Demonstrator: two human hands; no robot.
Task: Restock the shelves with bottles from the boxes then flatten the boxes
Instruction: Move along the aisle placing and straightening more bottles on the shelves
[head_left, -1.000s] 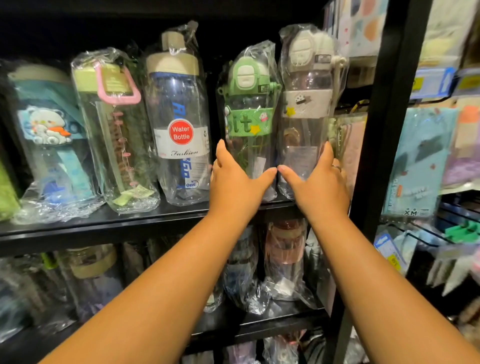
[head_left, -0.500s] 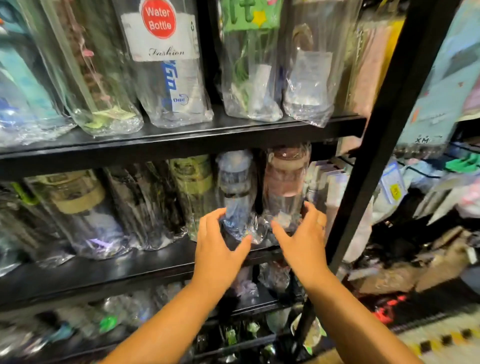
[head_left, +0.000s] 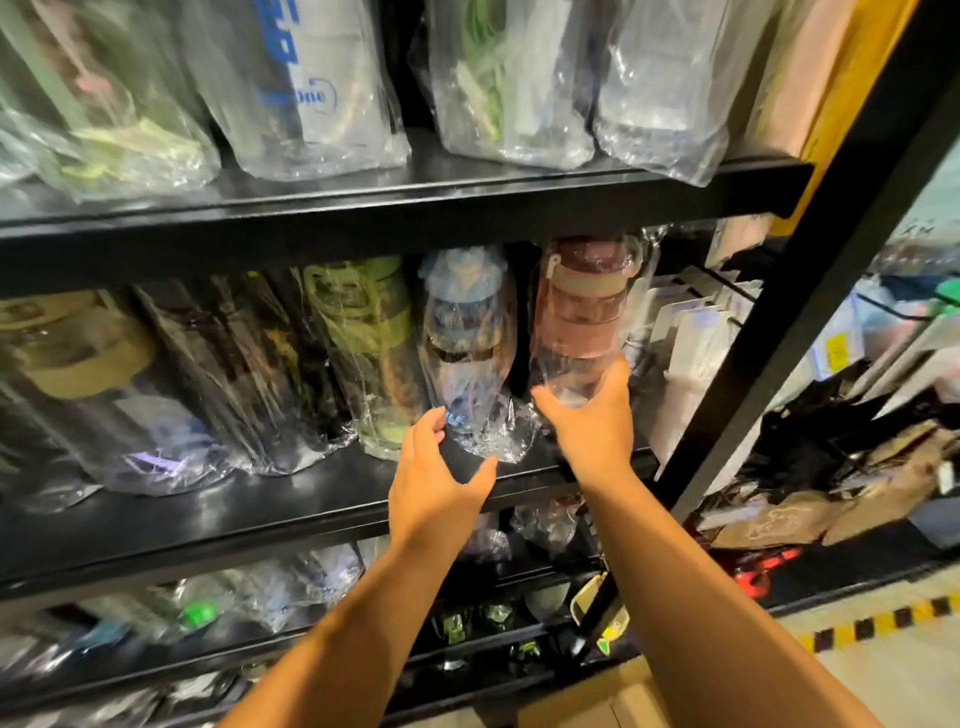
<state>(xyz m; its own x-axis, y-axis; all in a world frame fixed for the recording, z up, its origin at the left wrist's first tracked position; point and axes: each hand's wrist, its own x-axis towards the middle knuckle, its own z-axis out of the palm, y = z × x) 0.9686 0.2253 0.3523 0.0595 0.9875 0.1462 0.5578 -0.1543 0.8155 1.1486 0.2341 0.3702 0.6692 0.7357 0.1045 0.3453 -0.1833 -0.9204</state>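
Plastic-wrapped bottles stand in rows on black shelves. On the middle shelf a blue-capped bottle stands next to a pink-brown bottle. My left hand reaches to the foot of the blue bottle, fingers spread and touching its wrap. My right hand cups the base of the pink-brown bottle, thumb on one side and fingers on the other. A cardboard box edge shows at the bottom, below my arms.
The upper shelf carries several wrapped bottles. A black upright post bounds the shelving on the right. Beyond it hang packets, with brown paper and dark bags on the floor. Yellow-black floor tape runs at the right.
My view and both hands dropped from the upper shelf to the middle shelf. The hands moved from the green and white bottles to the blue and pink-brown bottles, the right closing round its base.
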